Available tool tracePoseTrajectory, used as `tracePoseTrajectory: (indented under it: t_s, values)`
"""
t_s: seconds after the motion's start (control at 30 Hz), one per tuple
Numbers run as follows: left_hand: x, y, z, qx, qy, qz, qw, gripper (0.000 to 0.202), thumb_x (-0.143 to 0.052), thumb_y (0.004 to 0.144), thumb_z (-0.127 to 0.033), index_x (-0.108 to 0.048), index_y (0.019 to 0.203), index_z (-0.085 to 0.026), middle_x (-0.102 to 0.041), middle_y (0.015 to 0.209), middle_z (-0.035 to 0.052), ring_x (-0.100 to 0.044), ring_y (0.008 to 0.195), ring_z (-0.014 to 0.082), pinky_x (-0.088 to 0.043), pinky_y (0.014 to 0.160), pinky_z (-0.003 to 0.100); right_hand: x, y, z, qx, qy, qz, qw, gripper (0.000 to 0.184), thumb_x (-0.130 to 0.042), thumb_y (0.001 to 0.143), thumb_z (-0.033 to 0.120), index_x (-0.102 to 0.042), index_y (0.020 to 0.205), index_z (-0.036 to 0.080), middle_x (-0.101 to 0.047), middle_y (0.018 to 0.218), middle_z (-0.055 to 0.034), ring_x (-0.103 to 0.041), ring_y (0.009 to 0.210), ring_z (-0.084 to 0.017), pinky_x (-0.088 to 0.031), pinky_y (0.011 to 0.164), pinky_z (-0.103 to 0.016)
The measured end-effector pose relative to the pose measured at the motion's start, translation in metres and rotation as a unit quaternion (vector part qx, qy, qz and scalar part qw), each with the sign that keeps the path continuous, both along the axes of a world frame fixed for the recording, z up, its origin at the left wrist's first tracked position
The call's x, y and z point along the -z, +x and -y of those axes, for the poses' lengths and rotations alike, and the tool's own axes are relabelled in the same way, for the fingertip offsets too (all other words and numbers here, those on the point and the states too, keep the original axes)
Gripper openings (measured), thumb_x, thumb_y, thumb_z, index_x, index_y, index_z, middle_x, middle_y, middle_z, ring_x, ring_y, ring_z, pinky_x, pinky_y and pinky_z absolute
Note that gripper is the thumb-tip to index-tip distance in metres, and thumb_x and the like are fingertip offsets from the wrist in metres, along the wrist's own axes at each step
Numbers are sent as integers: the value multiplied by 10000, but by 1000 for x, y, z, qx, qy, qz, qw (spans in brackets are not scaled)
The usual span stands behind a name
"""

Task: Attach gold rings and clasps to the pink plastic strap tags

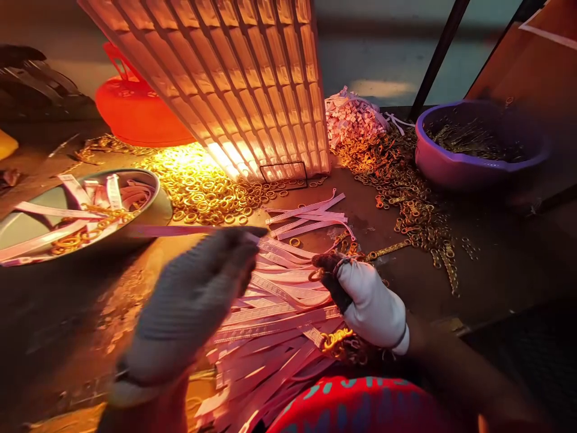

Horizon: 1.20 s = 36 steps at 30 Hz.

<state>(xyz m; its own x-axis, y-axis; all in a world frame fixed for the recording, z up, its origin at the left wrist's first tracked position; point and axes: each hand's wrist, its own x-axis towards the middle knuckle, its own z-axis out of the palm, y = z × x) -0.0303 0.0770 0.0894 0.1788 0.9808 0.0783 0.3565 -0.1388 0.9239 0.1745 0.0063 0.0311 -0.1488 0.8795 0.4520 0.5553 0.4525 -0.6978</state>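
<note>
My left hand (196, 294), in a grey ribbed glove, is closed on a narrow pink strap (178, 231) that stretches out to the left. Wearing a white glove with dark fingertips, my right hand (372, 304) pinches a small metal ring (314, 275). Between and below both hands lies a wide layer of pink stitched straps (279, 310). Under my right hand, gold-coloured links (336, 338) hang at a strap's end. Some loose straps (311, 218) lie just beyond my fingers.
A bowl (164, 195) with straps and rings stands at left. Gold rings (211, 195) are heaped before a lit, ribbed translucent panel (252, 90) and a red container (135, 114). Chain pieces (406, 180), bundled strips (354, 117) and a purple basin (469, 171) are at right.
</note>
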Motion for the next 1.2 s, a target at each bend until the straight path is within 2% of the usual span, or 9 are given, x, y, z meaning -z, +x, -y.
tracePoseTrajectory:
  t_s: [0.1, 0.23, 0.33, 0.47, 0.63, 0.7, 0.87, 1.03, 1.2]
  values:
    - [38, 18, 7, 138, -124, 10, 983, 303, -555, 939, -441, -554, 778, -184, -458, 550, -56, -392, 455, 74, -337, 418, 183, -5, -2, -3, 28, -79, 164, 983, 254, -539, 884, 122, -623, 1120, 165, -719, 1023, -105, -689, 937, -222, -536, 825, -306]
    - [72, 33, 12, 178, -217, 67, 957, 362, -519, 947, -488, -499, 744, -189, -473, 601, -48, -394, 475, 71, -338, 434, 185, -13, -1, -4, 34, -173, 367, 913, 220, -590, 752, 103, -637, 960, 158, -704, 902, -119, -679, 812, -262, -508, 669, -313]
    - [70, 34, 7, 212, -226, 52, 949, 413, -495, 953, -511, -469, 695, -189, -446, 549, -55, -360, 450, 66, -298, 422, 182, -13, -1, -5, 30, -178, 403, 897, 201, -576, 752, 112, -628, 939, 162, -694, 874, -120, -671, 792, -258, -484, 638, -305]
    - [59, 32, 0, 263, -164, -54, 949, 411, -462, 957, -491, -514, 681, -192, -458, 477, -42, -373, 413, 88, -287, 404, 205, -3, -3, -7, 49, -176, 409, 894, 177, -581, 750, 128, -614, 921, 161, -680, 836, -116, -661, 774, -260, -484, 640, -314]
    - [67, 36, 0, 266, -39, -137, 953, 238, -540, 894, -389, -634, 784, -200, -683, 767, 47, -591, 694, 164, -470, 648, 258, 7, -3, -10, 51, -183, 418, 888, 176, -562, 759, 103, -614, 918, 157, -678, 851, -123, -656, 768, -261, -492, 645, -320]
    - [72, 37, 0, 260, -63, -125, 955, 247, -549, 882, -402, -627, 765, -199, -670, 739, 38, -587, 673, 163, -471, 648, 264, 6, -1, -11, 54, -182, 409, 893, 210, -559, 767, 101, -612, 961, 161, -679, 881, -118, -657, 790, -258, -499, 669, -318]
    - [81, 40, 3, 207, -223, -28, 952, 386, -528, 905, -518, -583, 722, -183, -451, 473, -54, -402, 425, 99, -316, 431, 213, -9, 9, -12, 44, -156, 399, 903, 379, -505, 810, 78, -570, 1172, 168, -690, 960, -109, -671, 806, -238, -493, 673, -299]
    - [81, 43, 9, 201, -202, -29, 958, 388, -517, 917, -504, -610, 742, -170, -477, 496, -50, -411, 440, 92, -312, 432, 205, -4, 14, -18, 7, -190, 416, 889, 274, -509, 821, 97, -583, 1078, 158, -712, 891, -107, -693, 818, -247, -477, 648, -289]
    - [84, 41, 11, 215, -164, -52, 962, 369, -515, 910, -443, -538, 648, -184, -489, 510, -42, -414, 451, 89, -316, 436, 200, 11, 19, -22, -97, -121, 444, 883, 189, -512, 878, 146, -580, 1053, 123, -707, 887, -142, -692, 788, -257, -474, 617, -315]
